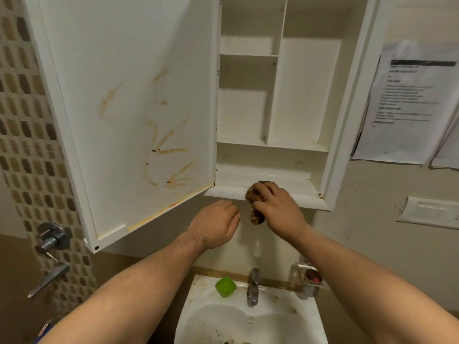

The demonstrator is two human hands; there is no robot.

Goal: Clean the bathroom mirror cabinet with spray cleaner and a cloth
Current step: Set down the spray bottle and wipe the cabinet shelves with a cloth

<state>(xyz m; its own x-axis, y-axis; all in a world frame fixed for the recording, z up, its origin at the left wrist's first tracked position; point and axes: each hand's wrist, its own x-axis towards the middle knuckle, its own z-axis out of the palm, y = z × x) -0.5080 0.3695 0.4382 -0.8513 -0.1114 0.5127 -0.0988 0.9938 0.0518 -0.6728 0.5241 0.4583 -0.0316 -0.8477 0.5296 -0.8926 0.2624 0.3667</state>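
The white mirror cabinet (345,100) hangs open on the wall, its shelves bare. Its door (129,115) swings out to the left, and orange-brown streaks mark the door's inner face. My right hand (275,207) grips a bunched brown cloth (255,214) against the cabinet's bottom front ledge. My left hand (213,224) hovers just below the ledge, left of the cloth, fingers loosely curled with nothing in them. No spray bottle shows.
Below is a dirty white sink (206,316) with a metal tap (253,286) and a green object (225,286) on its rim. A metal holder (310,276) sits at the right. Shower valves (53,237) stand on the tiled left wall. Printed papers (407,100) and a switch plate (429,212) are on the right wall.
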